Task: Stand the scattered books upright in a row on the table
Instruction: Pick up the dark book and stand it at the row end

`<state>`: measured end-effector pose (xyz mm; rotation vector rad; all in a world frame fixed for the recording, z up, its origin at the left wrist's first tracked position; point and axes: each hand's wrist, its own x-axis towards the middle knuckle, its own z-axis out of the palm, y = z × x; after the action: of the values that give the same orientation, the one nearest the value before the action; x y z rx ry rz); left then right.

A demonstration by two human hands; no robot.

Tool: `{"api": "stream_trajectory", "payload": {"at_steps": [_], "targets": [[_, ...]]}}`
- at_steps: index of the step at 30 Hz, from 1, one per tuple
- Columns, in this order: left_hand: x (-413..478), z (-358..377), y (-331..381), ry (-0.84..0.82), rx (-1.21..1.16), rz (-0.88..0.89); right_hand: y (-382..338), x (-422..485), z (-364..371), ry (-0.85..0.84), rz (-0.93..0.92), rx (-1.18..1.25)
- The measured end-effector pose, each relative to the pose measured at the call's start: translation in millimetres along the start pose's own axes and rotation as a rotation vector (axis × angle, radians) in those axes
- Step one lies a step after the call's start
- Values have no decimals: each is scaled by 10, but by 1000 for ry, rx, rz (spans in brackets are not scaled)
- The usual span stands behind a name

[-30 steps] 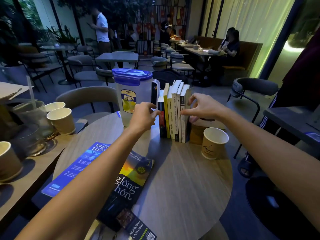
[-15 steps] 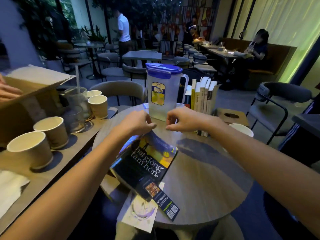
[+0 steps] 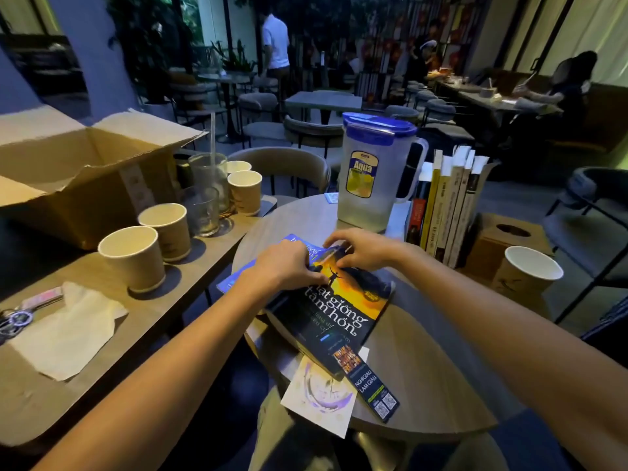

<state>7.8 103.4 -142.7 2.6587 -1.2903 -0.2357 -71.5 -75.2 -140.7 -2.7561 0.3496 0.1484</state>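
Several books (image 3: pixel 445 205) stand upright in a row on the round wooden table (image 3: pixel 424 362), just right of a pitcher. A dark book with an orange sunset cover (image 3: pixel 343 314) lies flat near the table's left edge, overlapping a blue book (image 3: pixel 227 283) beneath it. My left hand (image 3: pixel 285 266) grips the dark book's far left corner, its thumb on the cover. My right hand (image 3: pixel 360 248) pinches the same book's far edge. A bookmark (image 3: pixel 373 389) and a pale card (image 3: pixel 319 399) stick out from under its near end.
A clear pitcher with a blue lid (image 3: pixel 370 185) stands behind the hands. A paper cup (image 3: pixel 530 273) and a wooden tissue box (image 3: pixel 509 236) sit at the right. The left side table (image 3: pixel 51 396) holds paper cups (image 3: pixel 131 258), glasses (image 3: pixel 202 209), an open cardboard box (image 3: pixel 68 171), a napkin and keys.
Both hands left the upright row and came back toward me, onto the far edge of the flat dark book. The view swung left and down.
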Motion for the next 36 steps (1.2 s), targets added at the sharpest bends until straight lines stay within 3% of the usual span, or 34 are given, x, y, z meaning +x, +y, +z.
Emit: {"api": "stream_trajectory", "payload": {"at_steps": [6,13,18,25,29,36], "targets": [[54,-36,10,43,-77,26,25,-57,-126,77,-30,157],[67,-420,110,201,-228,197,-29,-244,-632,230,-89,240],[95,-677,191,354,-366,278,-39,-374,-958,445,-152,304],[86,-670,310,316,-885,236,89,-540,-1151,439,-71,258],[119,-622,446,284,-1134,209,75,-673,-1243,518,-85,269],[204,-282,616,116,-1210,355,162,-859,-1233,543,-114,123]]}}
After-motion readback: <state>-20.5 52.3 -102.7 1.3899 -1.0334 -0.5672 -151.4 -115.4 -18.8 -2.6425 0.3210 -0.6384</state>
